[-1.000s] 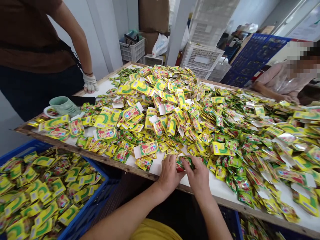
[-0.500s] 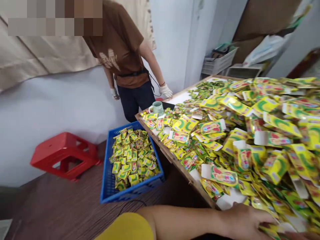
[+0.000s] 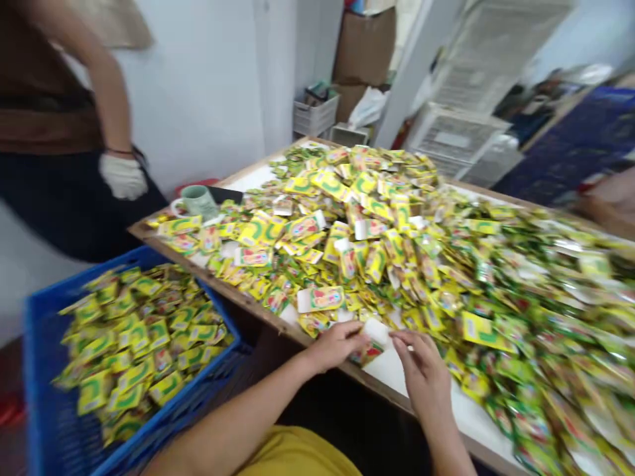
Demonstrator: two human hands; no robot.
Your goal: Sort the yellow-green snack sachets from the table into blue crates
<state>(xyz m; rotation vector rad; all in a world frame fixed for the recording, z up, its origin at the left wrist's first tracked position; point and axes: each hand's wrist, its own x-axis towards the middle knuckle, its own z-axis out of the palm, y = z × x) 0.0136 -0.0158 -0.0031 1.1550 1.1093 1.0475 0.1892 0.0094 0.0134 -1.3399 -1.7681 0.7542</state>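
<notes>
My left hand (image 3: pixel 337 344) and my right hand (image 3: pixel 424 373) meet at the near edge of the table (image 3: pixel 149 233). Between their fingertips is a small packet with a white card flap (image 3: pixel 373 338); both hands pinch it. A large heap of yellow-green packets (image 3: pixel 397 238) covers the white tabletop beyond my hands. The picture is blurred by motion, most on the right.
A blue crate (image 3: pixel 44 350) full of the same packets sits on the floor at lower left. A green mug (image 3: pixel 196 200) stands at the table's far left corner. A person in brown with a white glove (image 3: pixel 122 175) stands at left. White baskets (image 3: pixel 461 142) and boxes stand behind.
The view has swung back from the left onto the table. My hands, together a second ago on a green packet, now hold a packet with a white flap.
</notes>
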